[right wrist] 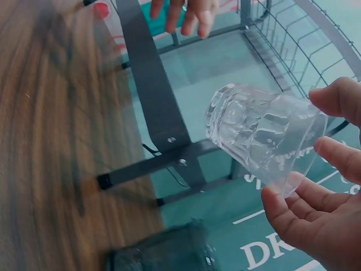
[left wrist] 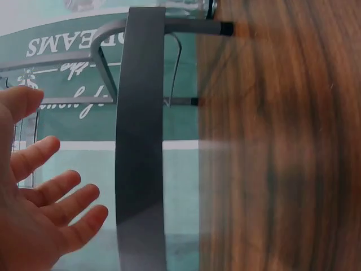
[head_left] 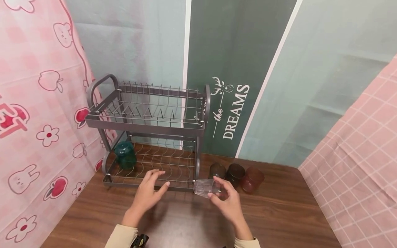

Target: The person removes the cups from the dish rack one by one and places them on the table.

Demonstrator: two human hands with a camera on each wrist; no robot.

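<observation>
My right hand (head_left: 230, 202) pinches a clear drinking glass (head_left: 203, 188) near its rim with thumb and fingers. The glass lies tilted sideways in the air, its base pointing left toward the front right corner of a grey two-tier dish rack (head_left: 145, 130). In the right wrist view the faceted glass (right wrist: 256, 130) has nothing visible inside it. My left hand (head_left: 148, 193) hovers before the rack's lower tier, its fingers spread and holding nothing. A teal glass (head_left: 125, 155) stands at the left end of that lower tier, base up.
Right of the rack, on the wooden table (head_left: 279, 213), stand a smoky glass (head_left: 217, 170), a dark glass (head_left: 235, 172) and a reddish glass (head_left: 252, 179). Wire dividers (head_left: 158, 110) line the upper tier. Patterned pink cloth (head_left: 37, 137) hangs at the left.
</observation>
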